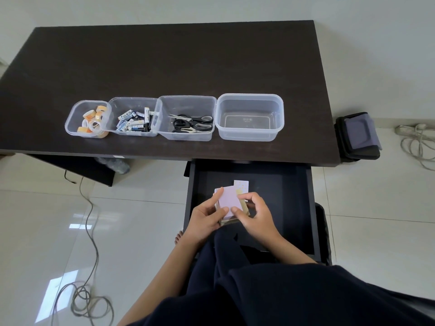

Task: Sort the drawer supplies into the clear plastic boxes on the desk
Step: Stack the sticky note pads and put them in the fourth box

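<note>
While both hands grip, pad stack (229,203) shows pink.

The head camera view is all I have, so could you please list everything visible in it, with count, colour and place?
Desk: one, dark brown, upper frame.
Clear boxes: four, in a row near the desk's front edge.
Tape rolls: several, clear and orange, leftmost box.
Batteries: many, black, white and blue, second box.
Scissors: about three pairs, black handles, third box.
Drawer: one, black, pulled open below the desk.
Note pads: a small stack, lilac on top, over the drawer.
Bag: one, black, floor at right.
Cables: grey, on floor left and right.
Left hand: holds the stack.
Right hand: holds the stack.
</note>
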Motion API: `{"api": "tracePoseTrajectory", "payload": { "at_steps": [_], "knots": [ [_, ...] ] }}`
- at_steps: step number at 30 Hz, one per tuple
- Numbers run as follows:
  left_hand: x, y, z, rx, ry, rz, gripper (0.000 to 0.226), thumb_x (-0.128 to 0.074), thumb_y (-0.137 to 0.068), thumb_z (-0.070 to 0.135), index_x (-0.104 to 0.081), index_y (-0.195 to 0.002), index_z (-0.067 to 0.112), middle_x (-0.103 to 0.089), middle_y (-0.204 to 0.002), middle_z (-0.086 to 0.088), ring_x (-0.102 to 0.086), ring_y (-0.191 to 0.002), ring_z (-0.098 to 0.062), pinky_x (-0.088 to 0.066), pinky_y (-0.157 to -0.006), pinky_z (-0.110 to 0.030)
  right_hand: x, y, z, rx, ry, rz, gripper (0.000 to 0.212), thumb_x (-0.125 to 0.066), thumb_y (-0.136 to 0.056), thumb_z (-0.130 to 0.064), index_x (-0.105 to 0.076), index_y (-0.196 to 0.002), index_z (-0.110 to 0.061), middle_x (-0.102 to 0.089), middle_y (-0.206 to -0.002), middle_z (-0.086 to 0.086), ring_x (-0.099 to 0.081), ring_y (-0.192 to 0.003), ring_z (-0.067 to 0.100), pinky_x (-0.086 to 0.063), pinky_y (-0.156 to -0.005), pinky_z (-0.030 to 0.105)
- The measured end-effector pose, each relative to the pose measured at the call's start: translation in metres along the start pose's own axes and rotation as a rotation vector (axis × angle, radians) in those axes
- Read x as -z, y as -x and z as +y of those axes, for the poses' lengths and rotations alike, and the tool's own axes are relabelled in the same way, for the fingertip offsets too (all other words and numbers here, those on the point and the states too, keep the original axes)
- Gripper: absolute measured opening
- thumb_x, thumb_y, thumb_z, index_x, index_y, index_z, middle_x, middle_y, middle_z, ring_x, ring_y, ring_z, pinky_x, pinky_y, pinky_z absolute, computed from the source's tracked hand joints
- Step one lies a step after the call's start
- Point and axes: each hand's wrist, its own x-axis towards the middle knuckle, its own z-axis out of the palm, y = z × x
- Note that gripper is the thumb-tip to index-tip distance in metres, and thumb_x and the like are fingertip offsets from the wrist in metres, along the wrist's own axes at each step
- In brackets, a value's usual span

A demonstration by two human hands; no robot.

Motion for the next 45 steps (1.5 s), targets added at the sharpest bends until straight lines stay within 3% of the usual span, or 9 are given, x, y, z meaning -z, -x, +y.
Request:
{"api": "tracePoseTrajectory", "payload": {
  "at_steps": [5, 8, 11, 20, 26, 31, 35, 40, 45],
  "knots": [
    [0.004, -0.002, -0.003, 0.040, 0.015, 0.123, 0.052, -0.052, -0.089, -0.010, -0.046, -0.136, 0.012, -0.060, -0.079, -0.003, -0.059, -0.059, -0.002, -0.051, -0.052, -0.015, -0.004, -0.014, 0.008, -0.012, -0.091, 0.022, 0.011, -0.064, -0.088, -0.023, -0.061, -0.098, -0.023, -0.064, -0.108, -0.007, -0.062, -0.101, 0.009, -0.050, -0.085, 0.023],
    [0.010, -0.001, -0.006, 0.073, 0.039, 0.166, 0.051, -0.055, -0.089, -0.007, -0.050, -0.134, 0.017, -0.065, -0.091, -0.003, -0.061, -0.082, -0.015, -0.056, -0.073, -0.027, -0.006, -0.035, 0.020, -0.107, -0.047, 0.160, 0.009, -0.063, -0.088, -0.020, -0.060, -0.097, -0.018, -0.065, -0.104, -0.001, -0.062, -0.092, 0.011, -0.046, -0.071, 0.010],
    [0.018, 0.002, -0.005, 0.092, 0.070, 0.212, 0.052, -0.054, -0.089, -0.008, -0.051, -0.130, 0.024, -0.065, -0.092, -0.003, -0.060, -0.086, -0.017, -0.057, -0.076, -0.028, -0.008, -0.061, 0.043, -0.243, 0.054, 0.204, 0.025, -0.068, -0.084, -0.023, -0.057, -0.106, -0.019, -0.059, -0.113, 0.010, -0.060, -0.086, 0.015, -0.044, -0.072, 0.018],
    [0.038, 0.007, 0.008, 0.099, 0.023, 0.272, 0.048, -0.058, -0.088, -0.004, -0.059, -0.119, 0.032, -0.067, -0.103, -0.005, -0.061, -0.091, -0.018, -0.049, -0.094, -0.048, -0.043, -0.099, 0.060, -0.433, 0.339, 0.275, 0.085, -0.082, -0.065, -0.034, -0.033, -0.134, -0.036, -0.035, -0.128, 0.007, -0.039, -0.118, 0.027, -0.045, -0.093, 0.044],
    [0.048, 0.005, 0.010, 0.103, 0.025, 0.233, 0.046, -0.059, -0.088, -0.001, -0.060, -0.120, 0.032, -0.062, -0.117, -0.013, -0.058, -0.095, -0.020, -0.050, -0.091, -0.047, -0.048, -0.102, 0.056, -0.434, 0.354, 0.340, 0.063, -0.073, -0.068, -0.023, -0.041, -0.122, -0.030, -0.041, -0.120, 0.008, -0.041, -0.112, 0.029, -0.049, -0.082, 0.038],
    [0.049, -0.002, 0.003, 0.122, 0.053, 0.224, 0.047, -0.059, -0.088, -0.003, -0.059, -0.124, 0.027, -0.063, -0.107, -0.008, -0.061, -0.091, -0.017, -0.058, -0.080, -0.033, -0.034, -0.080, 0.029, -0.322, -0.133, 0.349, 0.036, -0.067, -0.069, -0.016, -0.051, -0.095, -0.037, -0.063, -0.108, 0.004, -0.064, -0.089, 0.021, -0.055, -0.075, 0.035],
    [0.045, -0.008, -0.001, 0.130, 0.052, 0.215, 0.048, -0.058, -0.088, -0.004, -0.057, -0.127, 0.025, -0.063, -0.098, -0.004, -0.061, -0.079, -0.010, -0.053, -0.065, -0.017, -0.015, -0.052, -0.005, -0.278, -0.341, 0.236, 0.025, -0.049, -0.083, -0.002, -0.060, -0.091, -0.022, -0.065, -0.093, 0.002, -0.060, -0.082, 0.017, -0.049, -0.066, 0.030],
    [0.035, -0.012, 0.000, 0.104, 0.008, 0.158, 0.049, -0.058, -0.088, -0.003, -0.055, -0.130, 0.021, -0.067, -0.098, -0.002, -0.062, -0.087, -0.015, -0.058, -0.081, -0.031, -0.006, -0.028, -0.038, -0.244, -0.386, 0.140, 0.033, -0.036, -0.084, 0.008, -0.064, -0.083, -0.009, -0.065, -0.087, 0.004, -0.060, -0.081, 0.020, -0.052, -0.063, 0.035],
    [0.023, -0.014, 0.002, 0.065, -0.039, 0.121, 0.050, -0.061, -0.088, 0.004, -0.055, -0.132, 0.026, -0.066, -0.094, -0.016, -0.057, -0.077, -0.018, -0.048, -0.069, -0.031, -0.007, -0.018, -0.061, -0.198, -0.321, 0.108, 0.027, -0.047, -0.091, 0.000, -0.067, -0.096, -0.017, -0.066, -0.098, 0.002, -0.064, -0.088, 0.013, -0.058, -0.068, 0.037]
  ]
}}
